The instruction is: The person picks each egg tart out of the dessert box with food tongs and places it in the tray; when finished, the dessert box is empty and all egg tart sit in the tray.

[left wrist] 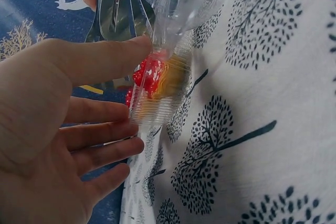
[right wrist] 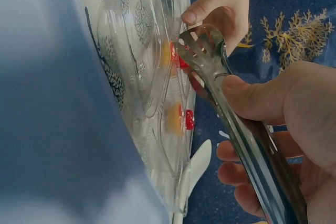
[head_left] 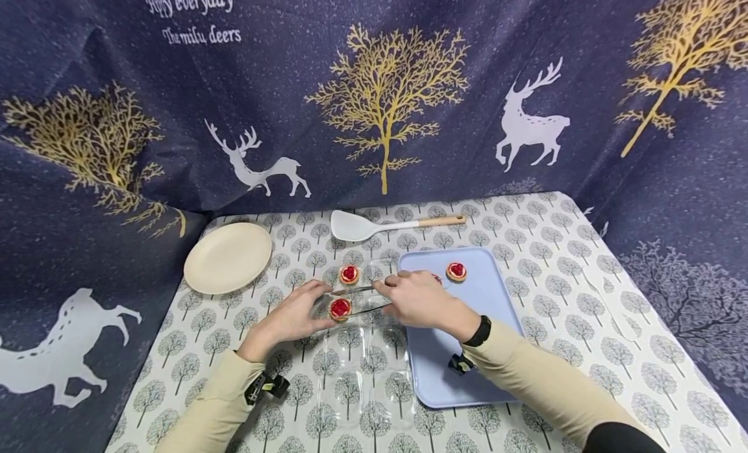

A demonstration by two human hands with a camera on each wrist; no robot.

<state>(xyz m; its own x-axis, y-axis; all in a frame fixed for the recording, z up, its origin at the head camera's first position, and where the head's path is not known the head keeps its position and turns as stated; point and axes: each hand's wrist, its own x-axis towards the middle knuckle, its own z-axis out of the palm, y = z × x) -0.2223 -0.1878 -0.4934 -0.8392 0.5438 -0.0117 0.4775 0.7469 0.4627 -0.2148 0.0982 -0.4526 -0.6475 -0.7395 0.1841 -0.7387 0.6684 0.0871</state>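
My right hand holds metal tongs, their slotted ends reaching toward a red-topped tart. Whether the ends touch that tart cannot be told. It sits in a compartment of a clear plastic tray. At this compartment's left side my left hand holds the tray edge, thumb near and fingers far, as the left wrist view shows the hand from behind. Behind it stands a second tart in the same tray. On the blue tray lies another tart; one more is mostly hidden by my right hand.
A cream plate lies at the table's back left. Along the back edge lies a white spatula with a wooden handle. The blue tray stands right beside the clear one. A patterned cloth covers the table, with dark fabric hanging behind.
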